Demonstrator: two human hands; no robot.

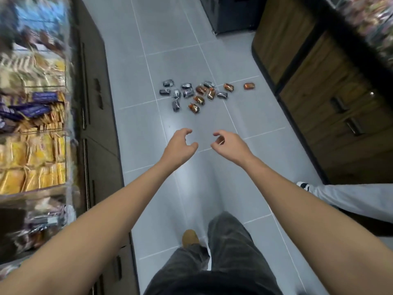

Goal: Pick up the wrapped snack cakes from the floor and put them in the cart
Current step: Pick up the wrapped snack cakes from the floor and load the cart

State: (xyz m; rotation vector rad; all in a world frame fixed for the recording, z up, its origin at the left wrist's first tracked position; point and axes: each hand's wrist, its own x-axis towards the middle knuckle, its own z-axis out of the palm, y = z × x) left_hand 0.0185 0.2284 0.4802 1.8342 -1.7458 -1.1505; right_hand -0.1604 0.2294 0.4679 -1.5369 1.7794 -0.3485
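Grey floor (180, 50); snack cakes (200, 100) lie far beyond both hands, scatter running left-right. My left hand (180, 145) and right hand (228, 144) equally near, fingers loosely curled, empty.

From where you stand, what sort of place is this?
Most likely a shop aisle: shelves of packaged snacks on the left, wooden cabinets with drawers on the right, and wrapped snack cakes scattered on the tiled floor between them.

Wrapped snack cakes (192, 94), silver and orange, scattered on floor (136, 128).
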